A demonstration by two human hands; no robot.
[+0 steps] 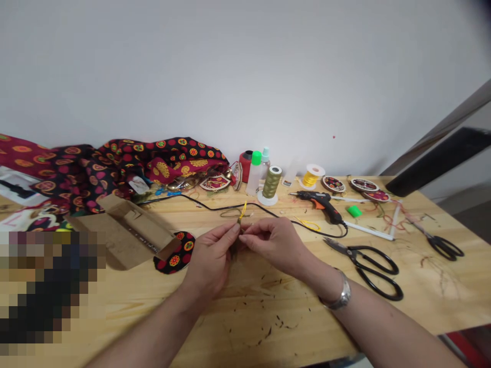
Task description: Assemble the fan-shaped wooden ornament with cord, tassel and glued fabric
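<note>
My left hand (210, 255) is closed around a small bundle of olive-green thread (234, 250), like a tassel, over the middle of the table. A yellow cord loop (243, 209) sticks up from the top of the bundle. Right beside it, my right hand (274, 240) has thumb and fingertips pinched together at the bundle's side; what is between them is too small to make out. A silver bracelet (342, 294) circles my right wrist. Behind the hands stands a spool of olive-green thread (272, 184).
Large black-handled scissors (355, 253) and a glue gun (322, 202) with its cable lie to the right; smaller scissors (445, 247) lie beyond. An open cardboard box (132, 232) and patterned fabric (115, 163) are at left. Bottles (254, 176) and a yellow spool (311, 176) line the wall.
</note>
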